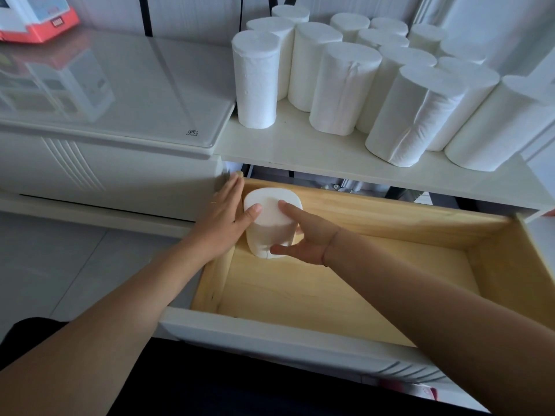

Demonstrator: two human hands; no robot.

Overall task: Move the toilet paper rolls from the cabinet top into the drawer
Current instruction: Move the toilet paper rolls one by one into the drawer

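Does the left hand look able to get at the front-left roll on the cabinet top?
Probably yes. The front-left roll stands at the front edge of the cabinet top, nothing before it, just above the left hand, which only rests against the placed roll in the drawer.

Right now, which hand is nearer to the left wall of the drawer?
Left. The left hand lies along that wall; the right hand holds the roll inside the drawer.

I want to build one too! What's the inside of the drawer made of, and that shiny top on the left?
The drawer looks like pale bare wood inside: you can see grain lines and a matte surface. The shiny top is probably glass, glossy and mirror-like: it reflects the orange box, and its rounded edge carries a small stamp.
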